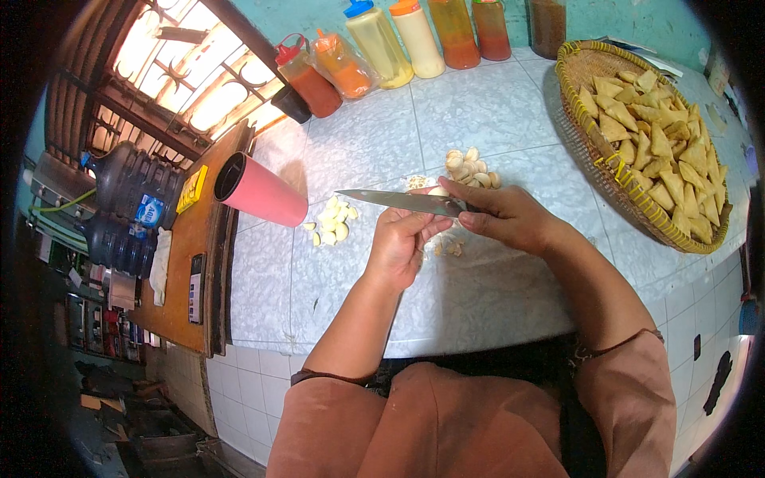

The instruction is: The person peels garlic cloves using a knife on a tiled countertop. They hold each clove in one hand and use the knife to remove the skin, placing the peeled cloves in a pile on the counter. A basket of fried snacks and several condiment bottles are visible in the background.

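My right hand [508, 218] grips the handle of a kitchen knife [394, 201], its blade pointing left across the front of my other hand. Behind the blade, a pale garlic clove [438, 191] shows at the fingertips of my left hand [401, 242]; the blade partly hides these fingers. Just beyond the hands lies a pile of unpeeled garlic cloves [472, 168], with a bit of garlic debris [418, 181] beside it. Peeled garlic cloves [332, 221] form a loose group to the left. Papery garlic skins [449, 246] are scattered under the hands.
A pink tumbler [263, 190] stands left on the tiled counter [358, 143]. Several sauce bottles [417, 42] line the wall. On the right sits a woven basket [568, 113] of folded triangular pastries [663, 143]. A wooden table [179, 251] adjoins, bearing a phone [196, 288].
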The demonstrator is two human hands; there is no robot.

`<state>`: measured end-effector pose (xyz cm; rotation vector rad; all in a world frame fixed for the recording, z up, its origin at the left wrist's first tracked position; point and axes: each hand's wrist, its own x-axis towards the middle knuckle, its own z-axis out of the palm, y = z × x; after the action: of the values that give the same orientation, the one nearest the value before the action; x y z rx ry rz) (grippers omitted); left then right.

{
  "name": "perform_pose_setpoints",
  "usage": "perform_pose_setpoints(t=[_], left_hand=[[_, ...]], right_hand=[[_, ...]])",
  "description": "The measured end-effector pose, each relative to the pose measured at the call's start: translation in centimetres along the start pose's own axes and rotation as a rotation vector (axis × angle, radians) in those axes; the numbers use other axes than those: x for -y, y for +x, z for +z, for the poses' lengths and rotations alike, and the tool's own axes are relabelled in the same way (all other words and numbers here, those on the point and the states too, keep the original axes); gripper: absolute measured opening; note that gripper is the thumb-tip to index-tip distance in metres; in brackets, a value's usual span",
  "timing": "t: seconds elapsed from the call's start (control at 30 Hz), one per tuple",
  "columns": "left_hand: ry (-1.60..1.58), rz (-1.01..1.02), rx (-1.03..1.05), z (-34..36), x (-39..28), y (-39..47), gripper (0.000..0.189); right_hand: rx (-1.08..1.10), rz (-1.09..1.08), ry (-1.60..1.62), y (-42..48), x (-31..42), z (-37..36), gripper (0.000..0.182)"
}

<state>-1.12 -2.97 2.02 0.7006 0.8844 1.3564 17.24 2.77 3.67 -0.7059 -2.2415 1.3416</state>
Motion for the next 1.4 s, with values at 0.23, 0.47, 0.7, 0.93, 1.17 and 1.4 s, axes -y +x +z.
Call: perform_pose_setpoints(t=[0.23,0.47,0.7,0.93,1.17,1.4], left_hand=[[0.075,0.014,0.047,0.2,-0.4,-0.1,0.022],[0.261,0.070,-0.023,0.3,-0.1,0.0,0.023],[0.300,0.157,-0.056,0.3,-0.3,0.1,0.023],[0.279,0.183,-0.062,0.5,-0.5,-0.1,0.023],[0.251,0.243,-0.067,0.4,-0.3,-0.4,0.024],[0.239,0.259,-0.052,0.2,-0.5,-0.4,0.024]], right_hand=[[-0.071,-0.053,0.090,0.1,-0.8,-0.1,0.044],[-0.145,0.005,0.217,0.1,-0.9,-0.6,0.047],[-0.030,-0.063,-0.037,-0.2,-0.7,0.3,0.054],[-0.026,-0.071,-0.109,-0.3,-0.5,0.3,0.051],[-0.056,-0.126,-0.061,-0.4,-0.2,0.6,0.047],[-0.107,-0.173,-0.002,-0.1,-1.0,1.1,0.046]])
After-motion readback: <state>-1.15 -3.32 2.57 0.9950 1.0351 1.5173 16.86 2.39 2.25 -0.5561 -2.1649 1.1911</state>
